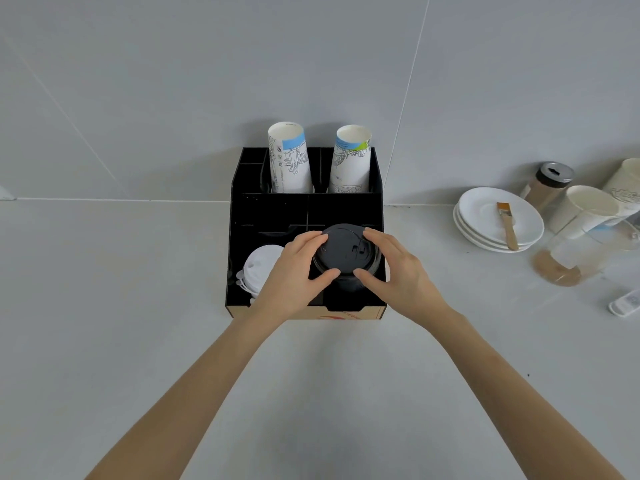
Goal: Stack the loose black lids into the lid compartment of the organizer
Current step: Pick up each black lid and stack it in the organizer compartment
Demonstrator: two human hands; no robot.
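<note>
Black lids (344, 251), flat and level, sit clamped between both grips, left hand (294, 271) and right hand (398, 268), directly over the organizer's (304, 206) front-right compartment.

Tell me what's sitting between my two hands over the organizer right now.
The head view shows a stack of black lids between your left hand and right hand, fingers on both sides, over the organizer's front right compartment.
</note>
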